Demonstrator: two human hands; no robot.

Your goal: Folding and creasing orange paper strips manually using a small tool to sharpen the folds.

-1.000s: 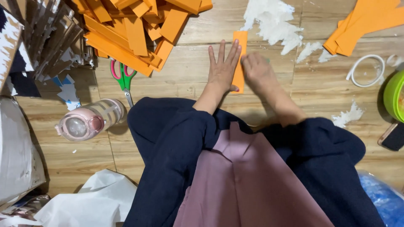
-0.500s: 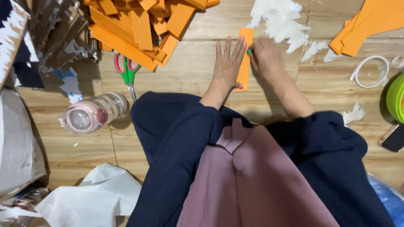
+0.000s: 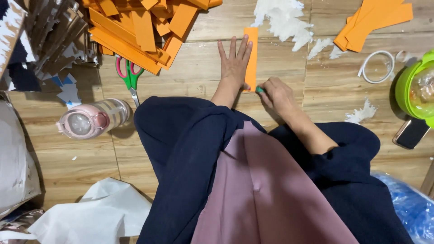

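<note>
Centrally, left hand (image 3: 235, 61) lies flat, fingers spread, on orange strip (image 3: 251, 47); right hand (image 3: 276, 92) pinches a small green tool (image 3: 260, 90) at its near end.

Flat orange paper strip (image 3: 251, 54) on floor

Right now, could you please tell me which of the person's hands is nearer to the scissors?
Left. The left hand lies flat on the orange strip, closer to the scissors; the right hand is farther off, at the strip's near end.
</note>
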